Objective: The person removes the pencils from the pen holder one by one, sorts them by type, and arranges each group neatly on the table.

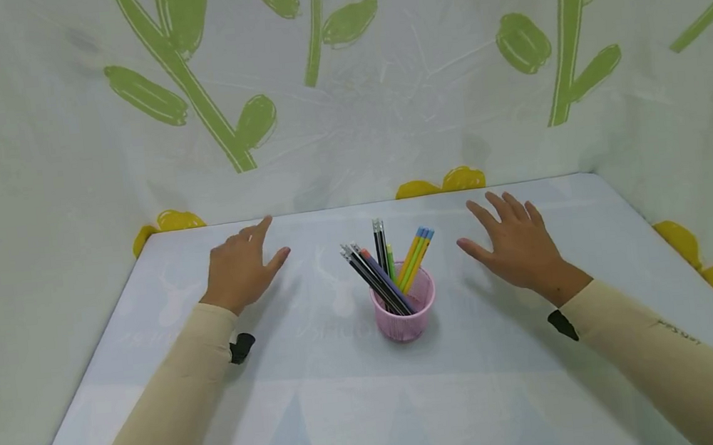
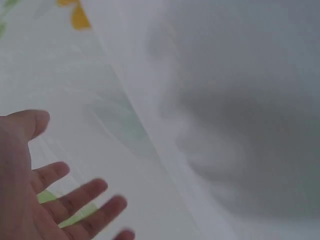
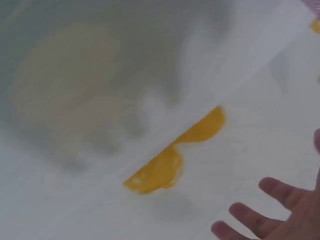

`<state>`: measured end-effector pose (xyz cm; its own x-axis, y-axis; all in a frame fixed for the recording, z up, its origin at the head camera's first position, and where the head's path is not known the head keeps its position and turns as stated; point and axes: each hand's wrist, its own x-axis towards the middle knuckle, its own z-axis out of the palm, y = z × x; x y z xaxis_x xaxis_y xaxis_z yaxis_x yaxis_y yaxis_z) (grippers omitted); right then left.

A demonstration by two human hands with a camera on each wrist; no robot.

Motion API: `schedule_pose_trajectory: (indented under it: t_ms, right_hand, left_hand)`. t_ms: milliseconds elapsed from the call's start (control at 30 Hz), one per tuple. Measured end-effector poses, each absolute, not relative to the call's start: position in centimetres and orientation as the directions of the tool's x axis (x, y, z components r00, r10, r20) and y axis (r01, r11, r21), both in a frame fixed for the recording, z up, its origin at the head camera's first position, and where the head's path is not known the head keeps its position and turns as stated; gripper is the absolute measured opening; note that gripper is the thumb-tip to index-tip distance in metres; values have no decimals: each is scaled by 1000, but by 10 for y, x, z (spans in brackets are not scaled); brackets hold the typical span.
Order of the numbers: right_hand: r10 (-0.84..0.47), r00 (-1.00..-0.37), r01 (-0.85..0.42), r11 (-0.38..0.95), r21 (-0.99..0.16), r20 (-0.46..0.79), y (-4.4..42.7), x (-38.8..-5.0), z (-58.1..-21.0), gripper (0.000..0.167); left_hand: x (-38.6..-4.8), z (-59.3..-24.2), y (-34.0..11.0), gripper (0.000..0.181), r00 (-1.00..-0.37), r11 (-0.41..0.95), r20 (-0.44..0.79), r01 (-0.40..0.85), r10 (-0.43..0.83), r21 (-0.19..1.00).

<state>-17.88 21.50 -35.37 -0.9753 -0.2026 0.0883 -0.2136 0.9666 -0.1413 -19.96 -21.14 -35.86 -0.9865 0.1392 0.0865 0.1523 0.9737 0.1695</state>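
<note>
In the head view a pink cup (image 1: 405,325) stands upright on the white table, holding several pencils. Black pencils (image 1: 375,278) lean to the left in it, and yellow pencils (image 1: 417,260) with blue ends lean to the right. To the left of the cup my left hand (image 1: 238,266) hovers over the table with thumb and fingers spread, touching nothing. My right hand (image 1: 517,250) is held on the other side, fingers extended and apart from the cup. Both wrist views show the hands' fingers spread, with nothing in them.
The white table (image 1: 349,409) carries a faint pale blue pattern. Behind it and at both sides rise white walls (image 1: 422,101) printed with green leaves and yellow shapes. A dark band piece (image 1: 242,348) shows under the left sleeve, another (image 1: 563,325) under the right.
</note>
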Motion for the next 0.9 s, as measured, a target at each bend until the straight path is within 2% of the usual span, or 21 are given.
schedule_pose_trajectory:
  t_ms: [100, 200, 300, 367, 500, 633, 767, 900]
  right_hand:
    - [-183, -970, -225, 925, -305, 158, 202, -171, -350, 52]
    - [-163, -966, -243, 827, -507, 199, 189, -163, -352, 36]
    - [-141, -968, -244, 704, -667, 206, 178, -157, -356, 31]
    - [-125, -973, -228, 643, -731, 193, 173, -155, -359, 31]
    - [-114, -985, -173, 554, -814, 131, 164, -153, -364, 30]
    - [-133, -984, -169, 502, -848, 118, 158, -152, -368, 29]
    - [-154, -978, -200, 480, -854, 142, 153, -153, -372, 24]
    - [-167, -974, -213, 469, -857, 151, 150, -154, -376, 20]
  left_hand:
    - [-188, -361, -192, 56, -977, 920, 105, 209, 184, 332]
    - [-171, -368, -173, 44, -967, 816, 62, 242, 246, 526]
    - [-155, -377, -158, 38, -943, 710, 10, 256, 331, 656]
    - [-150, -382, -150, 39, -920, 649, -15, 265, 391, 713]
    - [-146, -388, -136, 51, -864, 580, -93, 249, 494, 776]
    - [-146, -392, -123, 66, -823, 562, -157, 222, 547, 797]
    - [-147, -394, -112, 71, -806, 532, -163, 210, 569, 821]
    - [-148, -396, -106, 86, -783, 489, -161, 200, 601, 849]
